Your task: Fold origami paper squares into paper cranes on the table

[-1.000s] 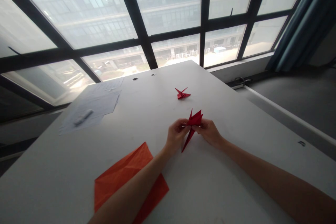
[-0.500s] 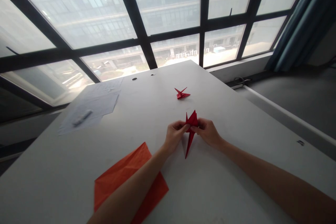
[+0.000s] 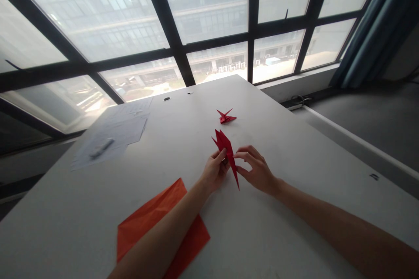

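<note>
My left hand [image 3: 214, 172] is shut on a red origami bird [image 3: 225, 148], pinching its body, with the long pointed tail aimed down toward me and the folded points up and to the left. My right hand [image 3: 257, 170] stands open just to the right of the bird, its thumb and fingers spread and nothing held. A smaller red origami crane [image 3: 225, 117] rests on the white table [image 3: 278, 139] farther ahead. An orange-red creased paper sheet [image 3: 193, 239] lies at the near left, partly hidden under my left forearm.
Printed papers [image 3: 114, 133] lie at the table's left side, with a white marker [image 3: 102, 148] on them. Near the far edge are small round holes [image 3: 166, 98]. Beyond the table stand a large dark-framed window [image 3: 209, 30] and a blue curtain [image 3: 366, 30].
My right hand has let go of the red bird and opened, moving slightly right. The bird has tilted and shifted left and up, now held by my left hand alone.
</note>
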The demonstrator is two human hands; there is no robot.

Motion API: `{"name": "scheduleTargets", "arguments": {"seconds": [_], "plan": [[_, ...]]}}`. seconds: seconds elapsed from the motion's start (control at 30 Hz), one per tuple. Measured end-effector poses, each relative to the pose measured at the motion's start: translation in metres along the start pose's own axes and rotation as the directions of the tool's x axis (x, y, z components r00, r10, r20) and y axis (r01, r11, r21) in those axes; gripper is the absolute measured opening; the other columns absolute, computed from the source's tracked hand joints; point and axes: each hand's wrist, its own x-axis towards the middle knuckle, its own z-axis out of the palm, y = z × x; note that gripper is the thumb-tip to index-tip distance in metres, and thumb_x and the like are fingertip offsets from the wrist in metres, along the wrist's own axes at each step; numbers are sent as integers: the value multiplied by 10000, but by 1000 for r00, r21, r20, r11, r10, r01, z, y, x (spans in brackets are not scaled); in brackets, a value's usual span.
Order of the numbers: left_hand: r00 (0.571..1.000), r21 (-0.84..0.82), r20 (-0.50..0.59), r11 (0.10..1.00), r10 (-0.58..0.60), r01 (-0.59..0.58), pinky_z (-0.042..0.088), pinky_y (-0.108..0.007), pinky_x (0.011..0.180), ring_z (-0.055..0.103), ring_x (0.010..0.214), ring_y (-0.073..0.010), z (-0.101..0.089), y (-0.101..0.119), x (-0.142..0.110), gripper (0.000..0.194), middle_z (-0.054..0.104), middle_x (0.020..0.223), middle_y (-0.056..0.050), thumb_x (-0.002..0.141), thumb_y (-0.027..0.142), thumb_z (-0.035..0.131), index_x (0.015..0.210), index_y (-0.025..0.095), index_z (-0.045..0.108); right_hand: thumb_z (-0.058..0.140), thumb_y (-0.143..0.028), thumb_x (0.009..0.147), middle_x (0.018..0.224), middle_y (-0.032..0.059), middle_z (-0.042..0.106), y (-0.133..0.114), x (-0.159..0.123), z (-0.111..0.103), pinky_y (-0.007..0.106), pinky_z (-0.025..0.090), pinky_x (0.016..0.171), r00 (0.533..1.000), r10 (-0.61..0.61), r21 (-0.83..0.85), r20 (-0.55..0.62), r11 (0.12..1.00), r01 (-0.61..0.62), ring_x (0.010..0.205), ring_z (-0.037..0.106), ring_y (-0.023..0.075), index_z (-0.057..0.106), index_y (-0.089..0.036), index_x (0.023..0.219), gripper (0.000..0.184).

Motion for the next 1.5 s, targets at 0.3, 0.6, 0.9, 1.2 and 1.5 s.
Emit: {"name": "scheduleTargets", "arguments": {"seconds": [0.3,0.6,0.9,1.2,1.5], "plan": [[1000,-39,9,999,-28,28,516,-172,613,646,649,-87,5,0,-3,237,708,822,-32,782,289,766,934,134,671,685,-215,831,1135,102,607,-3,3,-3,420,518,886,995,-97,-131,20,986,99,1058,566,255,569,-255,1210,398],[980,-14,137,989,-147,150,542,-244,731,661,792,-143,2,0,-5,233,686,920,-68,815,338,729,920,144,654,619,-234,877,1145,106,629,-4,1,-8,411,534,864,993,-117,-61,-23,991,116,1037,589,249,582,-273,1280,406],[967,-63,188,981,-171,186,533,-205,688,635,705,-103,-3,-4,-3,176,666,827,-38,812,261,740,883,128,651,605,-160,873,1112,101,647,-2,4,-12,411,528,875,989,-149,-49,-12,988,148,1014,604,238,603,-263,1227,369],[971,-23,175,985,-163,170,511,-184,648,604,651,-72,-3,-5,-2,254,648,805,-5,768,307,786,921,156,651,579,-153,900,1025,86,679,5,5,-13,378,545,845,977,-212,-20,13,977,212,945,637,212,607,-249,1164,283],[972,-67,212,991,-97,114,515,-192,657,613,682,-85,-9,-6,-1,342,679,847,-22,727,410,800,916,150,681,592,-138,892,1124,101,652,4,4,-14,379,538,881,971,-239,-45,24,970,239,1017,627,210,591,-242,1141,270]]}}
